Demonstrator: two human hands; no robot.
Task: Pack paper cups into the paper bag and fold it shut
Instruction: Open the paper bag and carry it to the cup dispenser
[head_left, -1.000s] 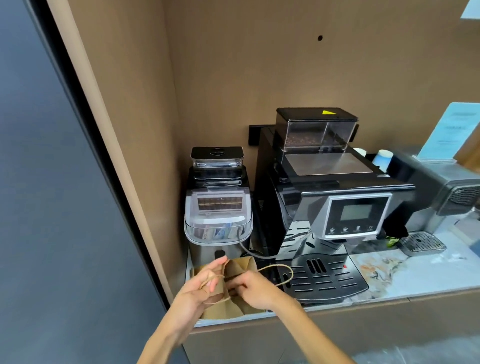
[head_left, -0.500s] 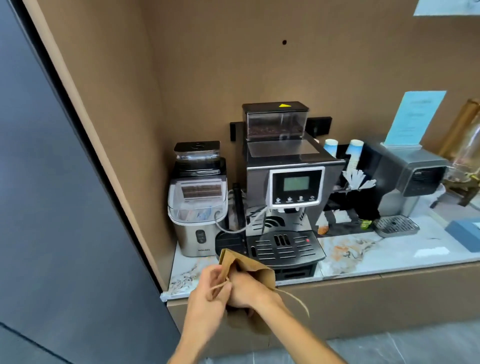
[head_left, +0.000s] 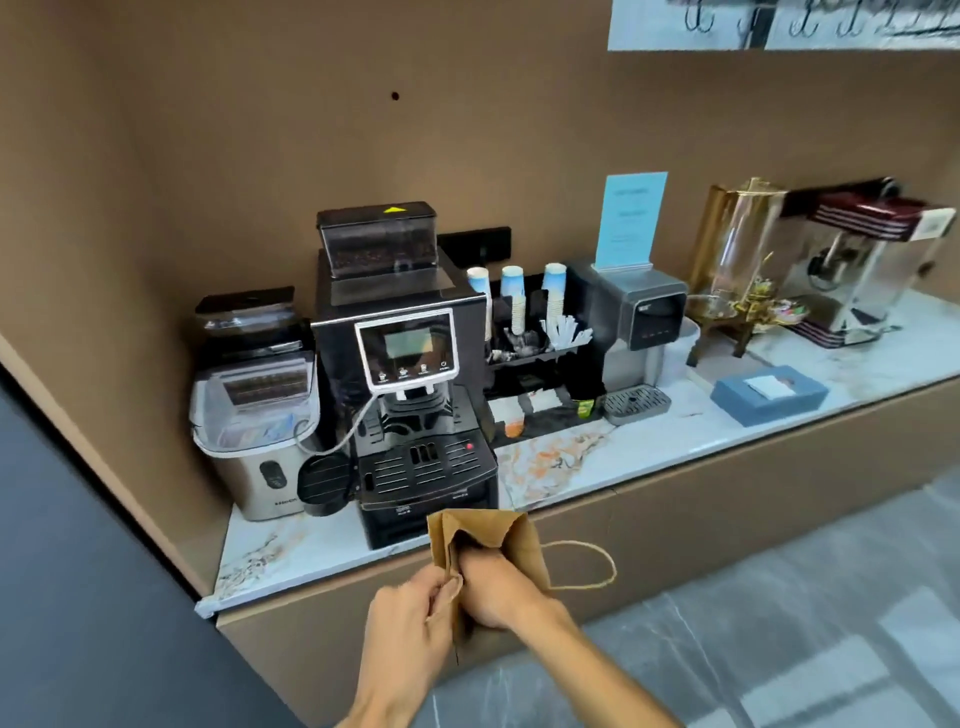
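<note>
Below the counter's edge, I hold the paper bag (head_left: 485, 551) in the air with both hands so its mouth opens wide. My left hand (head_left: 410, 621) pinches one side, and my right hand (head_left: 498, 592) is pushed inside, closed on the paper. Far back beside the coffee machine (head_left: 405, 364), the cups (head_left: 514, 301) stand in stacks, so I need the bag ready first.

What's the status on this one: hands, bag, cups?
Left hand and right hand both gripping paper bag, held off the counter. Stacked paper cups untouched beside coffee machine. Nothing in the way.
</note>
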